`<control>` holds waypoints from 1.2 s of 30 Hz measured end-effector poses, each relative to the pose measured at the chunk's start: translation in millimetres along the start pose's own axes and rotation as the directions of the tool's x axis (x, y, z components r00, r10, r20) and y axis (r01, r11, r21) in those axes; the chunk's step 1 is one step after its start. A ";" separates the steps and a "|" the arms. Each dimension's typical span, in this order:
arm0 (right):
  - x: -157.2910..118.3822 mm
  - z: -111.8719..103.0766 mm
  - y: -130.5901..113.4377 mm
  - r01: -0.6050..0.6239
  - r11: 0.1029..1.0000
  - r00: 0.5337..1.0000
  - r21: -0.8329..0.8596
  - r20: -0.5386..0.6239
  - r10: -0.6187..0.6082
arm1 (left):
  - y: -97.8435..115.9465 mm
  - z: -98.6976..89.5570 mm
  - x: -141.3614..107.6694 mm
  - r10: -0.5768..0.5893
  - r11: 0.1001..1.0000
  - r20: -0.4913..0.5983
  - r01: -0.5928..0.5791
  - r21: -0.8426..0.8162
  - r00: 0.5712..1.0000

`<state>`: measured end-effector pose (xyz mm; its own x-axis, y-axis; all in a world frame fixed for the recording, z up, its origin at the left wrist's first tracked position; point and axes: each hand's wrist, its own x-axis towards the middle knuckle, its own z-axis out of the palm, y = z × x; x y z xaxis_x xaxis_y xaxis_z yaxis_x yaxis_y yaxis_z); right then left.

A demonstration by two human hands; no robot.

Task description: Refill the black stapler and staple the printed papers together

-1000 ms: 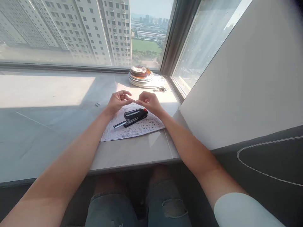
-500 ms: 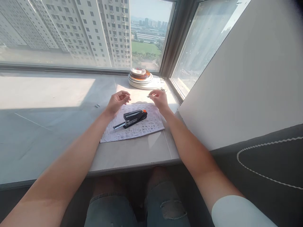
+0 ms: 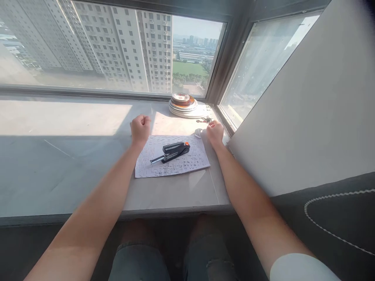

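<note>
My left hand point(image 3: 141, 128) is closed over the left back corner of the written paper sheets point(image 3: 187, 168), fingers curled; whatever it may hold is hidden. Past the right back corner of the paper, my right hand point(image 3: 215, 132) is also closed, its fingertips turned away from view. On the paper lies a black stapler point(image 3: 176, 151) with an orange-red spot at its right end. Its metal staple tray sticks out toward the left. Neither hand touches the stapler.
A stack of plates point(image 3: 183, 107) stands on the grey sill point(image 3: 88, 171) by the window corner. Small dark metal items point(image 3: 205, 120) lie in front of it. A white wall panel point(image 3: 293, 97) bounds the right side, with a beaded cord point(image 3: 306, 207) below.
My hands have moved apart, left hand leftward and right hand rightward, and their fingers have closed more. Small metal strips seen left of the paper no longer show. The view has shifted slightly.
</note>
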<state>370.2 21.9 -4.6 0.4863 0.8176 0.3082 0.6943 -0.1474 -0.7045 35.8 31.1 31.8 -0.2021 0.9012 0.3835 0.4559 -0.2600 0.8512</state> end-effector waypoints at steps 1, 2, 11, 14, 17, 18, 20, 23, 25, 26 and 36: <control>0.0 1.0 -0.9 0.030 0.999 0.999 0.017 -0.016 -0.029 | -3.4 -12.0 3.5 -0.028 0.986 -0.097 0.044 0.161 0.995; -0.5 1.5 -2.3 0.063 0.998 0.998 0.033 -0.034 -0.061 | -7.8 -24.0 6.9 -0.078 0.946 -0.176 0.129 0.298 0.981; -40.4 -11.7 -47.2 0.511 0.620 0.607 0.595 0.261 -0.751 | -52.3 -45.2 18.7 -0.347 0.665 -0.028 0.267 0.697 0.937; -57.6 -9.3 -63.0 0.472 0.527 0.305 0.706 0.430 -0.850 | -53.6 -34.4 14.9 -0.264 0.686 0.031 0.165 0.708 0.964; -66.6 -2.2 -70.6 0.502 0.522 0.167 0.690 0.514 -0.841 | -54.2 -28.2 13.2 -0.162 0.714 0.078 0.062 0.698 0.984; -67.9 0.1 -71.1 0.517 0.523 0.162 0.677 0.523 -0.837 | -54.6 -26.6 13.4 -0.130 0.723 0.089 0.033 0.690 0.988; -68.5 3.1 -70.1 0.530 0.530 0.188 0.662 0.518 -0.834 | -54.2 -23.0 13.9 -0.082 0.745 0.097 -0.004 0.667 0.992; -64.7 4.3 -65.5 0.515 0.555 0.288 0.653 0.479 -0.830 | -47.7 -16.7 12.7 -0.018 0.792 0.107 -0.051 0.608 0.994; -59.1 4.0 -61.2 0.511 0.583 0.406 0.632 0.421 -0.811 | -39.0 -12.2 10.0 0.040 0.833 0.114 -0.096 0.544 0.993; -55.6 4.0 -58.8 0.514 0.599 0.467 0.614 0.386 -0.796 | -34.0 -10.0 8.4 0.072 0.853 0.118 -0.122 0.507 0.990; -36.4 10.0 -46.0 0.518 0.706 0.565 0.484 0.425 -0.707 | -13.9 8.2 2.8 0.248 0.918 0.285 -0.318 0.235 0.926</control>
<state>315.3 4.5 10.2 -0.4413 0.8032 0.4002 0.4848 0.5887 -0.6468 36.0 40.1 18.1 0.1730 0.8687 0.4641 0.6866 -0.4442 0.5756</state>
